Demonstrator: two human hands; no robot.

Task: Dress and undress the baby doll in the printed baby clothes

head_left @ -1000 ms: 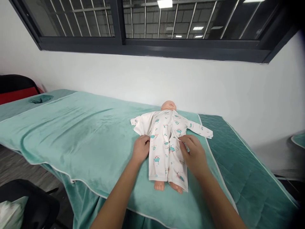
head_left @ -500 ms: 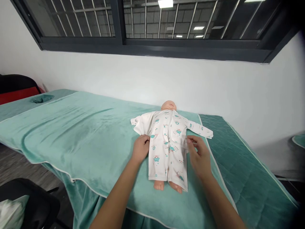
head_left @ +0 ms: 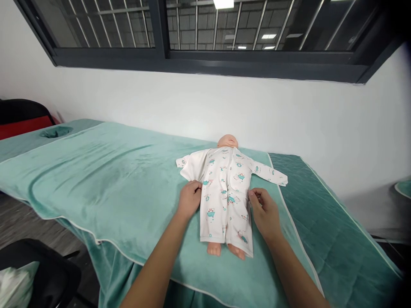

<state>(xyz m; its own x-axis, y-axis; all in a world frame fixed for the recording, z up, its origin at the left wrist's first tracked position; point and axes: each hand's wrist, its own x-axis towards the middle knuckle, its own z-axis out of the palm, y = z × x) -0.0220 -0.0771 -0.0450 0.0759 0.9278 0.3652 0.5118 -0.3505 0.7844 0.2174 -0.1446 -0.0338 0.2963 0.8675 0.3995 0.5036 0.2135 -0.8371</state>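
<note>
Doll in outfit, hands alongside, grip unclear

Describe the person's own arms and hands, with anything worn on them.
The left hand and right hand are bare, with no gloves and no rings that can be made out. The left forearm and right forearm are slim and uncovered, with no sleeve, watch or bracelet in view. No clear markings show; the upper arms are out of frame.

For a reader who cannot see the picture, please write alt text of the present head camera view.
Two bare hands, left and right, at the sides of a white printed baby outfit on a doll, lying face up on a green-covered bed below a barred window.
</note>
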